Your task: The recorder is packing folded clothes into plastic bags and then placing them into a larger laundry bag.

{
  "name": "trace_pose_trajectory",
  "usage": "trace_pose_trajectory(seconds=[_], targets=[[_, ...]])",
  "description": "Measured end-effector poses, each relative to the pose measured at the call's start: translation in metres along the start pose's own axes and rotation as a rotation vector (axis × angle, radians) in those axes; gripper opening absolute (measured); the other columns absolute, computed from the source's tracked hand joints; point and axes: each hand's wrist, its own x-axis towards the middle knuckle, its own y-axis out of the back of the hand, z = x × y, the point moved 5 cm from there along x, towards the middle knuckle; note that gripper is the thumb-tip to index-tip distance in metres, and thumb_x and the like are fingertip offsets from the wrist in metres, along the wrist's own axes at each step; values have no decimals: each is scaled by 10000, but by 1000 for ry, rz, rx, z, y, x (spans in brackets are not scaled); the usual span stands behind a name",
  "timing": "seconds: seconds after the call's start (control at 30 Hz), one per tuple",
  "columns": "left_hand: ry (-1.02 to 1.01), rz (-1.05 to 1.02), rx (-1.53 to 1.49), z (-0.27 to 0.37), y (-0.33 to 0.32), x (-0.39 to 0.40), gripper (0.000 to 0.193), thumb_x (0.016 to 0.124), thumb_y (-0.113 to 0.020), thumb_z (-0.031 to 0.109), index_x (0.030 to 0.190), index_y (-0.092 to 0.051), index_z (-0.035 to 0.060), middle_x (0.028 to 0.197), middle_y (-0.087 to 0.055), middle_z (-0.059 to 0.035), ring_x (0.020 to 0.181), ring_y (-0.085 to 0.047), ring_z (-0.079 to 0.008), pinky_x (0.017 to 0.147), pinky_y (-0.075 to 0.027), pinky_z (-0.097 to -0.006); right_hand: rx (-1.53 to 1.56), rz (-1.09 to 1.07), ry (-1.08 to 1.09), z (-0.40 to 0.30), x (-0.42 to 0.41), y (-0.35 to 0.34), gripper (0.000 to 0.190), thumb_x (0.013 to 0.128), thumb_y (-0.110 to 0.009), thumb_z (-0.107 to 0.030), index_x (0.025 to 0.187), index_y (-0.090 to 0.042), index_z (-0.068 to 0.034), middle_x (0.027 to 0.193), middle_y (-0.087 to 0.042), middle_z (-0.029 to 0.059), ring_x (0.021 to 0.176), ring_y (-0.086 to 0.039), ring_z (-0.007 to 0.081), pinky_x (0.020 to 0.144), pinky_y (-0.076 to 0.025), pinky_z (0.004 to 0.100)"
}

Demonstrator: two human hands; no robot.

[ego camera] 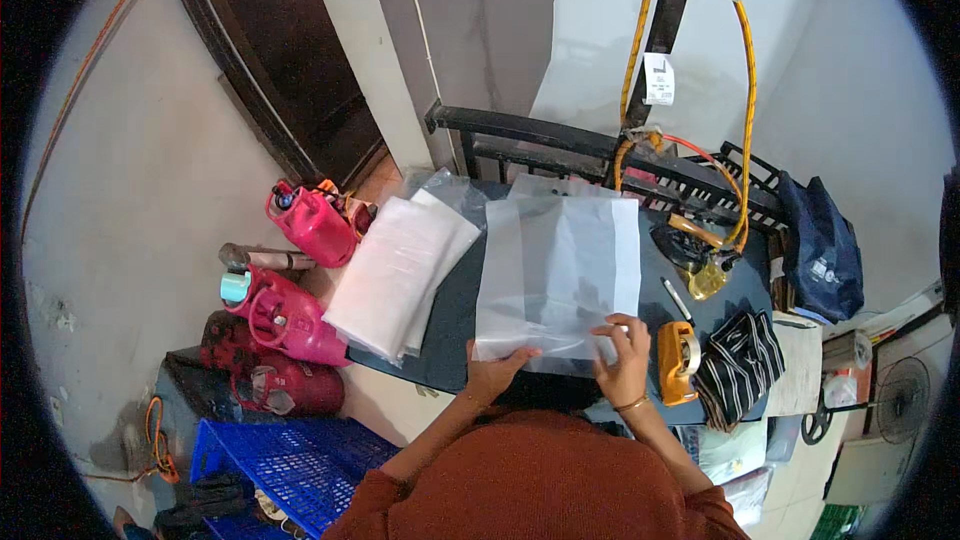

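Observation:
A translucent plastic bag (551,277) lies flat on the dark tabletop (454,300) before me, with a white strip (627,247) along its right side. My left hand (495,371) grips the near left corner, thumb on top and the other fingers hidden below. At the near right corner, my right hand (624,356) has the edge of the plastic between thumb and curled fingers. To the left is a stack of folded white plastic sheets (397,270). Another clear sheet (525,184) shows beyond the bag.
Right of the bag are a marker (677,300), an orange tape dispenser (675,371), a striped cloth (742,364) and an iron (679,244) with a yellow cord (748,90). A black rail (540,127) borders the far side. Pink gas cylinders (296,315) and a blue plastic rack (300,457) stand left.

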Motion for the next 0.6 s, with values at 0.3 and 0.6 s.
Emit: trace_pose_trajectory(seconds=[0.3, 0.6], targets=[[-534, -179, 393, 24, -2, 5, 294, 614, -767, 241, 777, -623, 42, 711, -625, -58, 625, -608, -174, 574, -481, -275, -54, 100, -15, 20, 12, 28, 188, 596, -593, 16, 748, -526, -73, 799, -505, 77, 765, -470, 270, 651, -333, 351], [-160, -255, 297, 1, -8, 6, 303, 628, -755, 262, 829, -631, 72, 799, -640, -68, 701, -625, -163, 622, -496, -288, 8, 163, -36, 21, 34, 42, 147, 602, -585, 26, 719, -519, -35, 795, -510, 102, 753, -496, 279, 660, -373, 342]])
